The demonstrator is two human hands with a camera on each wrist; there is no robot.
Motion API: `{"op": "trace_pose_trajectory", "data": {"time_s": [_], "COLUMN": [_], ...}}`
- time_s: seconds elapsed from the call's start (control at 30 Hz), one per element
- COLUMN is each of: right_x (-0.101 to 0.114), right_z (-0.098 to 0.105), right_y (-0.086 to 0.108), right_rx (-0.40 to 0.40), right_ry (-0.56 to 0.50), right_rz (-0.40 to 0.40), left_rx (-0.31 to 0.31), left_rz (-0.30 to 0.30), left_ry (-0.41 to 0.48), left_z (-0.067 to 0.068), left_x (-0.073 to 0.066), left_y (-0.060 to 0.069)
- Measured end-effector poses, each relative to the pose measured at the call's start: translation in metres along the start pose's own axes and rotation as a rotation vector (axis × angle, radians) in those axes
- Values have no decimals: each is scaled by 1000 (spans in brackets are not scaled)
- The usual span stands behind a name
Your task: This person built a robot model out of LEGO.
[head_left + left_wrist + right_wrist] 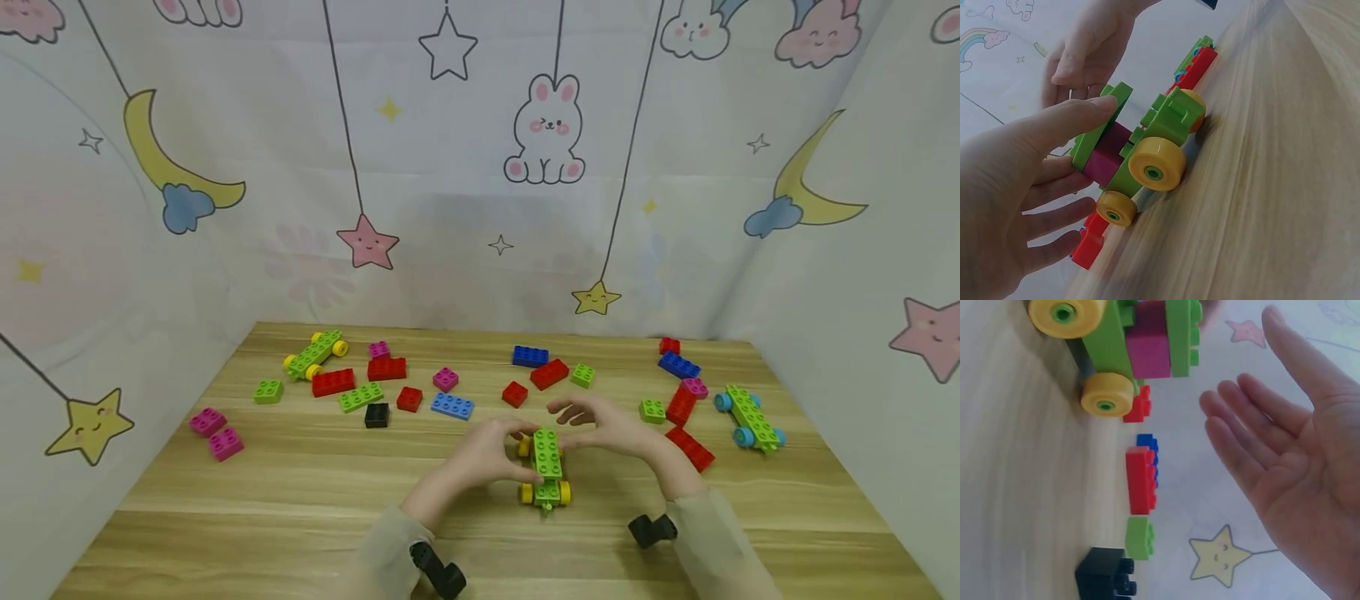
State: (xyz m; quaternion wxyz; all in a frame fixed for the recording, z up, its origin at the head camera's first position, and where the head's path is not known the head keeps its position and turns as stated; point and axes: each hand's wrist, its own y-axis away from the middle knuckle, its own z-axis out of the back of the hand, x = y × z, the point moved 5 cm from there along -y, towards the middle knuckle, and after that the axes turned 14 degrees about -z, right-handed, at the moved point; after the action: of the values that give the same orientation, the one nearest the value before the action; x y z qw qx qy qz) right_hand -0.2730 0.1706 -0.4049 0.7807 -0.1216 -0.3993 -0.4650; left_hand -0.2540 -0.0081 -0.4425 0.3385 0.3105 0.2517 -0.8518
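A green toy car base with yellow wheels (pixel 565 492) (pixel 1157 164) (pixel 1107 395) stands on the table in front of the person. A magenta brick (pixel 1107 153) (pixel 1148 347) sits on it, topped by a long green brick (pixel 547 454) (pixel 1179 337). The left hand (pixel 487 454) (pixel 1004 181) pinches this top brick, thumb at the near end and fingers toward the far end. To the car's right, the right hand (pixel 611 429) (pixel 1094 47) (pixel 1310 444) hovers with relaxed fingers and holds nothing; its palm faces the car.
Behind the hands lie loose bricks, among them red (pixel 514 394), light blue (pixel 452 406), black (pixel 377 415) and dark blue (pixel 530 356). One green car base (pixel 315 356) stands back left, another with blue wheels (pixel 752 419) at right. Magenta bricks (pixel 226 444) lie far left.
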Motion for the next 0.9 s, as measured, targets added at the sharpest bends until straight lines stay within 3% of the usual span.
{"op": "trace_pose_trajectory", "data": {"time_s": [0.27,0.5,0.9], "right_x": [9,13,1], "right_z": [16,19,14], "right_y": [-24,-44,-74], "right_rx": [-81,-85,-82], "right_ry": [85,127,218], "right_rz": [58,138,97], "left_rx": [5,14,14], "left_rz": [-5,-49,-70], "left_ry": [3,-22,-26], "left_z": [1,2,2], "left_x": [1,-3,-3], "left_y": [1,0,1]}}
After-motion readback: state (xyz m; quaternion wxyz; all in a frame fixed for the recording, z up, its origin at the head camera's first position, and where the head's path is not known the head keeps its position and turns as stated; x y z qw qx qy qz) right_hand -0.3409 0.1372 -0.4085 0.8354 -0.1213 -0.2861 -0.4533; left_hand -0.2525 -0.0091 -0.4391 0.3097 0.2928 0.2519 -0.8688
